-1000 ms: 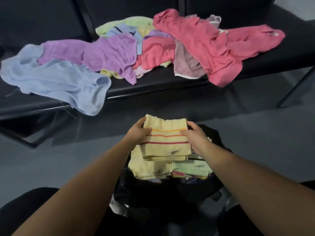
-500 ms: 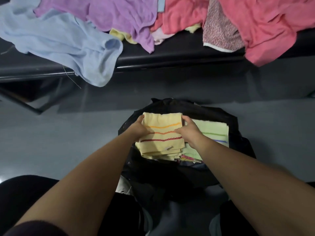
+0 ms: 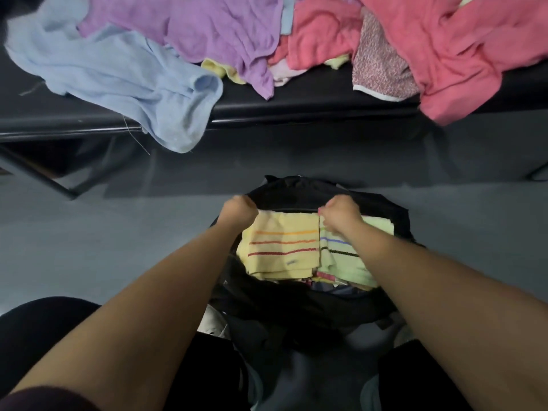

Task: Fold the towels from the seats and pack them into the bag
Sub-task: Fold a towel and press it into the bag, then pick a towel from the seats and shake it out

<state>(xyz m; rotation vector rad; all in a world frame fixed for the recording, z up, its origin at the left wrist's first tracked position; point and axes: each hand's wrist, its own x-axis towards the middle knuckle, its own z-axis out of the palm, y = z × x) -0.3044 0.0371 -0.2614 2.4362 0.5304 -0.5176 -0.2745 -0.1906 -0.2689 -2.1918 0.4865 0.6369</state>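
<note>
A folded yellow towel (image 3: 281, 247) with orange and red stripes lies on top inside the open black bag (image 3: 296, 189) on the floor between my knees. Beside it on the right lies a folded green towel (image 3: 345, 264). My left hand (image 3: 239, 209) grips the yellow towel's far left corner, fingers curled down out of sight. My right hand (image 3: 339, 216) grips its far right corner the same way. Unfolded towels lie on the seats beyond: a light blue towel (image 3: 133, 81), a purple towel (image 3: 222, 34), a large pink towel (image 3: 444, 54) and a speckled cloth (image 3: 382, 72).
The black row of seats (image 3: 296, 114) runs across the top, with the blue towel hanging over its front edge. A metal seat leg (image 3: 38, 179) slants down at the left. Grey floor (image 3: 118, 232) surrounds the bag. My dark-clothed knees flank the bag.
Both hands lowered the yellow towel into the bag and slid to its far corners. The view tilted down, so the seats moved up in the frame.
</note>
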